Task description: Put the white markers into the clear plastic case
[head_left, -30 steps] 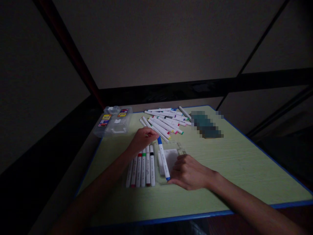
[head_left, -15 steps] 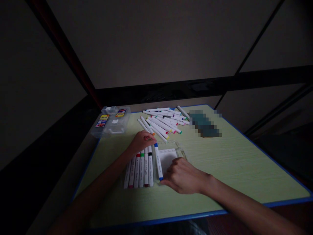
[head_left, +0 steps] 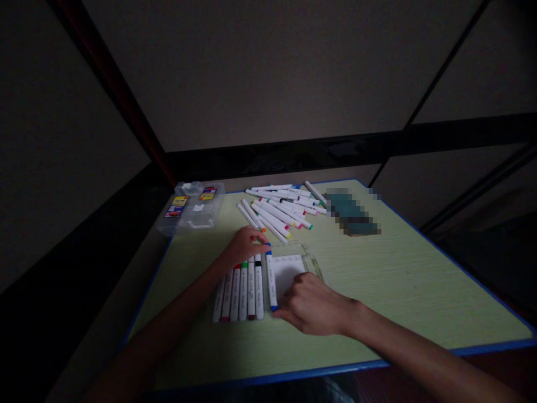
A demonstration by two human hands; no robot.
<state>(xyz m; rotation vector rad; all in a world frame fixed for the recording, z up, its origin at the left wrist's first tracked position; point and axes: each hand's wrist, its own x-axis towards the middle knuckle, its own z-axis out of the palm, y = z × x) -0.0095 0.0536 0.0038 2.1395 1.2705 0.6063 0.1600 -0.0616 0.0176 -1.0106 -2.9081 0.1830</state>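
A white marker with blue ends (head_left: 272,280) lies lengthwise over the divider of a clear plastic tray (head_left: 300,246). My left hand (head_left: 244,245) has its thumb and finger at the marker's far blue end. At the near blue end is my right hand (head_left: 311,305), its other fingers curled in and the fingertips touching the cap. To the left, several white markers (head_left: 247,294) with coloured bands stand side by side in a row. A white card with faint print (head_left: 288,268) lies in the tray's right part, partly behind my right hand.
Several loose white markers (head_left: 279,210) with coloured ends are heaped at the back of the table (head_left: 403,291). A clear plastic case with labels (head_left: 195,210) lies at the back left. A blurred-out dark green object (head_left: 352,210) lies at the back right.
The blue marker has tilted slightly, its near end shifting a little left and up. My left fingers have loosened somewhat at its far end. My right hand stays at the near end.
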